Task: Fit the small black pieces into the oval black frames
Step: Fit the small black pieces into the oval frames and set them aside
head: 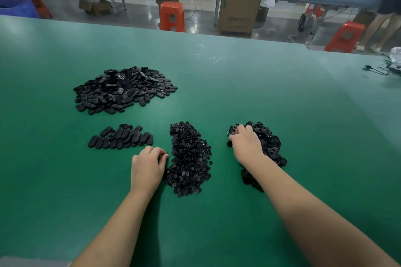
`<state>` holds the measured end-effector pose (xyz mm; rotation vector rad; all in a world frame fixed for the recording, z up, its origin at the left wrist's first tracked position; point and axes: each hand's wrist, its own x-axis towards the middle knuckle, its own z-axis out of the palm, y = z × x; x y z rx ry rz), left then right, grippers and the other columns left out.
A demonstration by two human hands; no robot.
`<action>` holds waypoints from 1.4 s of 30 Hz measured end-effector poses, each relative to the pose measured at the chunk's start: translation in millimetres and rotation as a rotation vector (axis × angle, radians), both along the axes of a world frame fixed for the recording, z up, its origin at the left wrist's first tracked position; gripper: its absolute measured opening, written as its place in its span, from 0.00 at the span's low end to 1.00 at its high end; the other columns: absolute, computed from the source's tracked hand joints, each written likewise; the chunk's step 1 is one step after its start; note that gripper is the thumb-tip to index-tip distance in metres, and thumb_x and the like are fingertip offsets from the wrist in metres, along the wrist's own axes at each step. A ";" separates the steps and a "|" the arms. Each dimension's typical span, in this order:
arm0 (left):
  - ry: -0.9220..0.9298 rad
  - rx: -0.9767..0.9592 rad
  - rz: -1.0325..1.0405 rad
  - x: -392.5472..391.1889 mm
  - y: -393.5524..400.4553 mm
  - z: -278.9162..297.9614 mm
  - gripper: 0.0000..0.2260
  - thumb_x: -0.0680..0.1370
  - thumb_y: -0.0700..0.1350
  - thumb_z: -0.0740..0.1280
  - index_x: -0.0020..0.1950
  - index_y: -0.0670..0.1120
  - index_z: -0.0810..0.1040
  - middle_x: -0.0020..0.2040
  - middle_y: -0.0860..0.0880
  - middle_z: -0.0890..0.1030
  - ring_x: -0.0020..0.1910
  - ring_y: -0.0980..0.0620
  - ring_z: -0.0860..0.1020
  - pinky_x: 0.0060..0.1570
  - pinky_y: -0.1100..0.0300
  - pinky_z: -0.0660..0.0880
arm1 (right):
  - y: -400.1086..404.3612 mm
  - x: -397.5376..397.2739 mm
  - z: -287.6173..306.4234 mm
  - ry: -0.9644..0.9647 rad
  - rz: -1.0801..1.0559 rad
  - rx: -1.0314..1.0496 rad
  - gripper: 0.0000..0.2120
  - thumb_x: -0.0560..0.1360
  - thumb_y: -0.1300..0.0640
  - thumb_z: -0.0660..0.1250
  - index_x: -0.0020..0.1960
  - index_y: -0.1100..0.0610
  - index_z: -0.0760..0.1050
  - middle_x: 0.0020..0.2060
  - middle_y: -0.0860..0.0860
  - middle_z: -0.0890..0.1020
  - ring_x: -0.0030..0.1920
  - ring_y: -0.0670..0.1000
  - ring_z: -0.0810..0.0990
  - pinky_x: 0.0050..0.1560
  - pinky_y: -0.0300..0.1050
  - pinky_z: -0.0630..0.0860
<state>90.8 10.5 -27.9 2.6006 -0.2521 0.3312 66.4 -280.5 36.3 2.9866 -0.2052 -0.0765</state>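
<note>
Black small pieces (189,158) between hands (148,167)

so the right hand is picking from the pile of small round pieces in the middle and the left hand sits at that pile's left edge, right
Not quite. In the head view the right hand is on the pile of oval frames at the right, fingers curled round a frame, not in the middle pile of small pieces. The left hand is indeed at that middle pile's left edge.
</note>
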 end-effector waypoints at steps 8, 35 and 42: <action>0.008 0.014 -0.013 -0.7 -0.8 1.4 0.04 0.80 0.49 0.68 0.47 0.51 0.80 0.44 0.55 0.78 0.42 0.53 0.75 0.47 0.54 0.68 | -6.8 -0.2 4.2 -0.176 0.093 0.182 0.08 0.81 0.52 0.67 0.56 0.52 0.82 0.51 0.51 0.78 0.55 0.54 0.72 0.54 0.45 0.72; 0.184 -0.445 0.096 -10.7 1.9 18.2 0.08 0.78 0.40 0.71 0.54 0.52 0.82 0.44 0.55 0.84 0.42 0.59 0.80 0.39 0.73 0.69 | 75.8 -86.8 -46.1 -0.461 -0.355 1.445 0.13 0.83 0.65 0.62 0.63 0.50 0.74 0.48 0.50 0.82 0.43 0.46 0.85 0.51 0.41 0.82; 0.173 -0.612 0.126 -13.6 -16.7 34.4 0.07 0.79 0.43 0.71 0.47 0.57 0.83 0.36 0.55 0.81 0.32 0.60 0.76 0.34 0.67 0.74 | 76.4 -87.4 -44.2 -0.494 -0.342 1.429 0.14 0.83 0.66 0.61 0.61 0.50 0.76 0.50 0.51 0.81 0.46 0.43 0.86 0.51 0.35 0.80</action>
